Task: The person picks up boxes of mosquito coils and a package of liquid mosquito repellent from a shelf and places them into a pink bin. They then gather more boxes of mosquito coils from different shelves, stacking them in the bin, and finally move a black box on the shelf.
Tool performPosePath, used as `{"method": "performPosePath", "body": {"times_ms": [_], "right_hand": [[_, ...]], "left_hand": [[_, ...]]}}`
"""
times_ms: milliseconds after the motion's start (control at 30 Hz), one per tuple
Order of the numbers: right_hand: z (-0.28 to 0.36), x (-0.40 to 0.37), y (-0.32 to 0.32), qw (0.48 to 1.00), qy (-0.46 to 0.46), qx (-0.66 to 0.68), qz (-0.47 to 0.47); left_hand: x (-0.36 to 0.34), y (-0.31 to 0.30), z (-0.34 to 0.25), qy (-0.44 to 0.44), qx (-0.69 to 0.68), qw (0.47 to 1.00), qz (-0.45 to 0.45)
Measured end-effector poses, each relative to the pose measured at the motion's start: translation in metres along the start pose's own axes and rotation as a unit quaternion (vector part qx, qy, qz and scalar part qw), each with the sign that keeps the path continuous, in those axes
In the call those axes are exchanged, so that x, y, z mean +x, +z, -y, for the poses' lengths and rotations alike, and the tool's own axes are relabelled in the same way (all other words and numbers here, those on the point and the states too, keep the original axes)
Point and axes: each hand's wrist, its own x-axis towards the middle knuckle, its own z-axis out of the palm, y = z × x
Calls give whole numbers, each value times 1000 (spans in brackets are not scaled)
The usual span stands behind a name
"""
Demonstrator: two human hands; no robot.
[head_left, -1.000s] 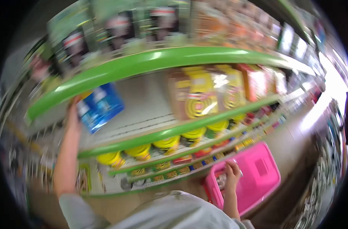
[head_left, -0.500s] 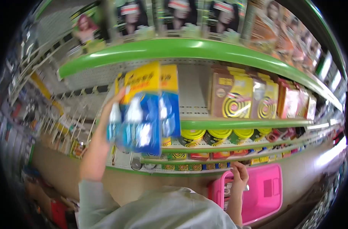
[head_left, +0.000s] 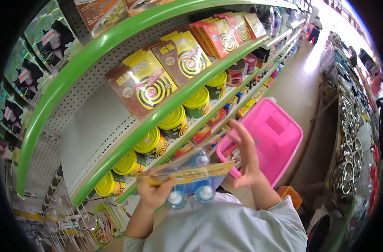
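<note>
My left hand (head_left: 154,194) grips the card edge of some blister packs (head_left: 200,174) in front of my body. Small bottles of blue liquid with white caps show through the clear plastic; the packs are tilted, so their yellow cards appear nearly edge-on. Just to their right, my right hand (head_left: 247,157) is raised with its fingers spread, holding nothing. Behind that hand stands a pink plastic basket (head_left: 279,138) with a few packages (head_left: 232,155) at its near left end.
A green-edged shelf (head_left: 128,157) bears brown and yellow boxes of coils (head_left: 151,84). Yellow-lidded tubs (head_left: 171,118) line the shelf below. Hair-product boxes (head_left: 53,38) stand above. Metal bowls (head_left: 344,176) fill a rack across the aisle, and a person (head_left: 315,31) is far down it.
My view has turned right along the aisle. My left hand has brought the blister packs down from the shelf to my body. My right hand has risen from the basket and spread its fingers.
</note>
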Motion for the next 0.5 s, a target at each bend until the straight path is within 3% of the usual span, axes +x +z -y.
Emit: {"method": "performPosePath", "body": {"times_ms": [33, 67, 100, 167, 267, 433, 500], "right_hand": [[8, 1, -6, 1000, 5, -7, -9], [14, 0, -14, 995, -10, -95, 38], [23, -1, -18, 979, -19, -183, 84], [38, -5, -14, 966, 14, -248, 67], [41, -22, -21, 889, 63, -433, 136], [40, -50, -39, 900, 111, -394, 150], [37, -54, -58, 898, 88, -379, 203]], "left_hand": [[4, 4, 3, 7, 67, 994, 85], [9, 9, 7, 16, 132, 976, 172], [14, 17, 13, 11, 125, 974, 188], [16, 32, 27, 171, 142, 951, 217], [8, 41, 48, 143, 118, 946, 266], [2, 72, 79, 154, 48, 935, 317], [3, 91, 86, 130, 32, 938, 319]]}}
